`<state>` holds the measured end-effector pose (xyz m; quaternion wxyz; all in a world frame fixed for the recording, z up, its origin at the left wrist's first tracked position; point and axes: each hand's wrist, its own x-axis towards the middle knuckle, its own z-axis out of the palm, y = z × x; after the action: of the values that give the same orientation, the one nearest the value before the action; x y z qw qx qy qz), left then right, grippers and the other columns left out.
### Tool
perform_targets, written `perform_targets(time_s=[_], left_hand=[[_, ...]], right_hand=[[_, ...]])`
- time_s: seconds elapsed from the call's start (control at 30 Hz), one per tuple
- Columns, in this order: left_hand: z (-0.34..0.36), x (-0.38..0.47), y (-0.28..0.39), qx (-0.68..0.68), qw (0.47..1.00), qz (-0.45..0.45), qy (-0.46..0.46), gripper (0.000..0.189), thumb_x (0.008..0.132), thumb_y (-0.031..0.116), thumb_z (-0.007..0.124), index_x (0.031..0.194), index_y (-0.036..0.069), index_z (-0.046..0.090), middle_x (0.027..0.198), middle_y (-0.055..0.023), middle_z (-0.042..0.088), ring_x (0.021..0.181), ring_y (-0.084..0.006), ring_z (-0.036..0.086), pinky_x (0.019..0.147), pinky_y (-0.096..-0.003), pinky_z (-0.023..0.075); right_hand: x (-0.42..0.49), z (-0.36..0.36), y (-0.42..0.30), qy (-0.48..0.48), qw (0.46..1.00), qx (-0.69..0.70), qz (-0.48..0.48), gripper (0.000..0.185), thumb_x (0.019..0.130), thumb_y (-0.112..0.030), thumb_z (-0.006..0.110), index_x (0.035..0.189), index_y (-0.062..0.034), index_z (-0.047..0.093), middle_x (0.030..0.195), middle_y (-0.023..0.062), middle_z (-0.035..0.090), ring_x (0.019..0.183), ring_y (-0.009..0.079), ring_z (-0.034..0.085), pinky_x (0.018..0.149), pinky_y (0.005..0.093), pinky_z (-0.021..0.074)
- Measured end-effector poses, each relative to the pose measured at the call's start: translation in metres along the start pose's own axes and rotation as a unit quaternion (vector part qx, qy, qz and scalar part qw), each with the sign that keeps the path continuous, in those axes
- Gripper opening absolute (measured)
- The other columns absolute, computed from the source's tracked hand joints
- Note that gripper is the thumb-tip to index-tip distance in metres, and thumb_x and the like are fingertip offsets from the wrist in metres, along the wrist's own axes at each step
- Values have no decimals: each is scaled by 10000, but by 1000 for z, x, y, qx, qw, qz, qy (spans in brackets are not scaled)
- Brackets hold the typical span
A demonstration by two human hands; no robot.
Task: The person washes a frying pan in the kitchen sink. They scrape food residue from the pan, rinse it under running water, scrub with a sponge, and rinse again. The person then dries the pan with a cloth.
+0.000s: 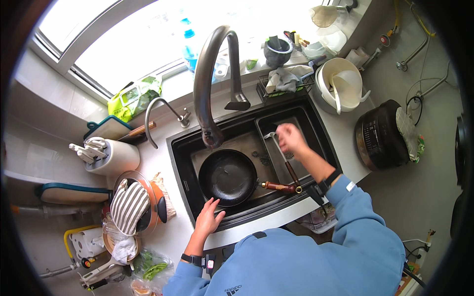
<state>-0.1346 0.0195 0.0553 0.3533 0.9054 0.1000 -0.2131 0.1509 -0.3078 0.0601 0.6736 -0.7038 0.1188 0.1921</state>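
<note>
A black frying pan [227,177] with a reddish wooden handle lies in the left basin of the black sink [177,174], under the large curved faucet [207,81]. My left hand [209,218] is at the sink's front rim by the pan's near edge, fingers apart and nothing held. Over the right basin is my right hand [290,140], blurred, its fingers partly curled; whether it holds anything is unclear. Beside it a ladle-like utensil [283,157] with a metal shaft and dark wooden handle rests across the right basin, its handle end close to the pan's handle.
Left of the sink stand a white knife block [118,157], a thin tap [148,118] and a lidded orange pot [157,194] with a striped oven mitt [129,207]. At right are white plastic bowls [342,79] and a black electric cooker [381,135]. A wire rack [263,88] holds cloths behind the sink.
</note>
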Motion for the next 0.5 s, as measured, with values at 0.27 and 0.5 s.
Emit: perform_targets(time_s=[0.27,0.5], left_hand=[[-4,-11,7,-49,998,31,38,550,937,296,671,1424,78,537,1413,-181,558,1271,-358,567,1070,-407,457],[-11,-15,6,-73,996,25,45,529,943,300,676,1404,72,550,1370,-181,592,1251,-369,582,1052,-415,473]], right_hand=[[123,-8,-75,266,960,87,2,504,958,-485,653,1246,-89,533,1077,90,572,862,215,583,619,393,559],[156,-21,-80,311,919,15,-243,172,956,-210,661,1058,-98,580,870,0,598,701,110,562,568,292,499]])
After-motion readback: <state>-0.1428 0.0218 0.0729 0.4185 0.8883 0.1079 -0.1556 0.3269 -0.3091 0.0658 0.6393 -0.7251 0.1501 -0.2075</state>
